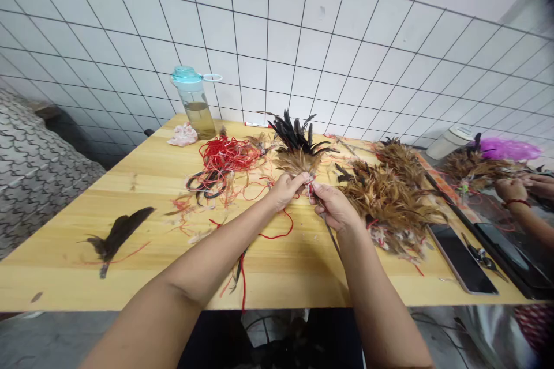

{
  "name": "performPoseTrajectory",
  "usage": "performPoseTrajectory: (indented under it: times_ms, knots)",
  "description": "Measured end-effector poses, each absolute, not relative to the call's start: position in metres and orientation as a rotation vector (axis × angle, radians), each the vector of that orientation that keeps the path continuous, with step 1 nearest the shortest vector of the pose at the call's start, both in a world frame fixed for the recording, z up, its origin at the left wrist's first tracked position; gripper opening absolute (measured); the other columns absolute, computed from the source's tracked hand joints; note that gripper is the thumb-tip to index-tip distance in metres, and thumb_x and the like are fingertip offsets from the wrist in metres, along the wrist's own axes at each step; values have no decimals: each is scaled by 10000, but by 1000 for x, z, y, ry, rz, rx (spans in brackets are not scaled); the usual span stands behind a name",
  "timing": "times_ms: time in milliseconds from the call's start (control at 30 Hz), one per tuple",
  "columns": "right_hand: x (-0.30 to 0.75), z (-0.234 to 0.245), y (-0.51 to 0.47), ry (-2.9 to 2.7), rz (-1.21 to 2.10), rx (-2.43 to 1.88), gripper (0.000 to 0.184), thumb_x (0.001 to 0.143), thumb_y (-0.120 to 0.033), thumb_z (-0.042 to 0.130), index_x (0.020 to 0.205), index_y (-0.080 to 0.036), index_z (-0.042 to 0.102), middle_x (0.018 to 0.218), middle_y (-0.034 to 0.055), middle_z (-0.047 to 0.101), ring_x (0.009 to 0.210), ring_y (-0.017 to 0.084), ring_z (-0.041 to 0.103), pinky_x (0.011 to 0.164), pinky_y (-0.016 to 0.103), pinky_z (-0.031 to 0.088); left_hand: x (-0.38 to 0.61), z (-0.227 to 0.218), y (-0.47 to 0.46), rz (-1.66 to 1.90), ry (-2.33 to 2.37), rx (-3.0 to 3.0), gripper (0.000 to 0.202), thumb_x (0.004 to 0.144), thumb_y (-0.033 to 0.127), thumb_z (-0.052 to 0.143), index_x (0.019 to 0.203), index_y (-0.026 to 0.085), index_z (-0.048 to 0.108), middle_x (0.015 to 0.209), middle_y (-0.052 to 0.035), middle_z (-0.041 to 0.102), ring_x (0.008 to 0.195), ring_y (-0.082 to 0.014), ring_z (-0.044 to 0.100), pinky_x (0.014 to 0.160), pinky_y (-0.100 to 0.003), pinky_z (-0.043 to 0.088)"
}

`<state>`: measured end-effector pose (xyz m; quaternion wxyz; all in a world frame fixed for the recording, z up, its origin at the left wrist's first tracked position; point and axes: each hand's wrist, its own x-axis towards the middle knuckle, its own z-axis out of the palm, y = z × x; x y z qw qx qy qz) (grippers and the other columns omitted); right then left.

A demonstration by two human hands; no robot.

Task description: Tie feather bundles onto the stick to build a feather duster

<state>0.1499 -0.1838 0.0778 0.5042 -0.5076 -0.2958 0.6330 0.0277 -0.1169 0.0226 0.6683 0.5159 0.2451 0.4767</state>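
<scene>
Over the middle of the wooden table [173,184], a feather bundle [299,141] with black tips and brown lower feathers points away from me. My left hand [289,189] is closed on the base of this bundle, thumb pressed against it. My right hand [337,206] pinches at the same base, where a bit of red and white shows. A thin dark stick [334,240] runs from under the right hand towards me. Red yarn [281,235] curls on the table below the hands. What lies inside the fingers is partly hidden.
Left of the hands lie a tangled red yarn heap [229,154] and a dark feather [123,233]; a water bottle [197,106] stands behind. To the right are a feather pile [389,196], a phone [463,259] and scissors [481,255]. Another person's hands [515,191] work at far right.
</scene>
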Motion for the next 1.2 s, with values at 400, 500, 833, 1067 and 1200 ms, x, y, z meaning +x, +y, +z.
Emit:
performPoseTrajectory:
  times_ms: [400,500,833,1067,1200]
  knots:
    - [149,76,-191,-918,1379,-1341,347,629,-472,787,756,-169,676,750,36,643,724,134,569,443,171,307,21,24,-115,1001,628,1281,441,805,547,591,640,139,568,545,22,496,498,-78,435,504,-219,332]
    - [153,82,-195,-970,1413,-1369,310,704,-473,740,785,-179,684,788,37,673,813,154,605,526,189,388,20,26,-116,1001,607,1295,434,806,547,588,670,134,582,562,23,516,504,-76,435,512,-219,338]
    - [164,88,-186,-916,1877,-1170,289,889,-391,598,842,-119,684,839,118,716,720,149,681,428,155,355,15,36,-122,967,587,1353,436,801,548,613,690,127,633,573,0,551,535,-90,487,537,-233,391]
    - [158,62,-184,-761,1997,-811,245,794,-292,733,736,-130,558,593,-37,497,460,14,328,399,92,220,19,33,-121,914,515,1301,506,797,563,607,569,111,618,552,-42,615,564,-112,577,609,-236,463]
    - [156,56,-186,-809,1976,-752,353,818,-347,705,655,-158,456,534,-71,344,458,38,170,390,116,176,22,33,-122,928,488,1212,460,738,554,698,665,100,671,679,-57,683,645,-118,617,665,-236,487]
